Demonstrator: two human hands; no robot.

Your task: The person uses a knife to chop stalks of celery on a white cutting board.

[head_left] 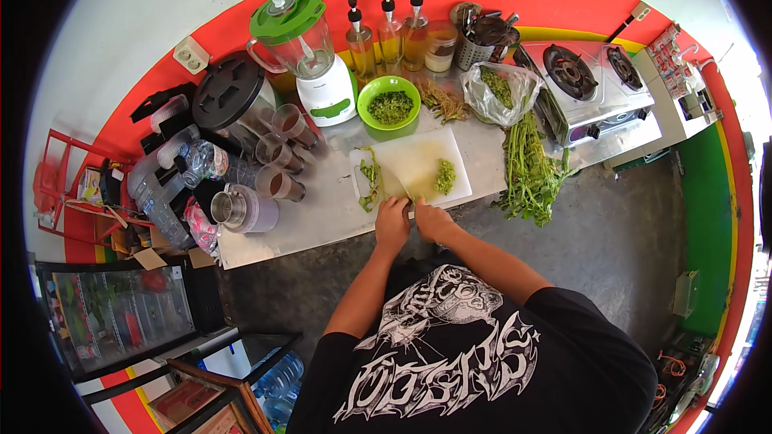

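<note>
A white cutting board lies at the front edge of the metal counter, and both hands meet at its near edge. My right hand is closed around a knife, whose thin blade points away and to the left over the board. Close beside it, my left hand is curled shut; whatever its fingers hold is hidden. On the board's right is a small heap of chopped green vegetable. Green leafy scraps lie along its left side. Behind the board stands a green bowl of chopped greens.
A bunch of leafy stalks hangs over the counter's front edge, below a plastic bag of greens. At right is a gas stove. A blender, pump bottles, dark-filled cups and a steel-topped jar stand back and left.
</note>
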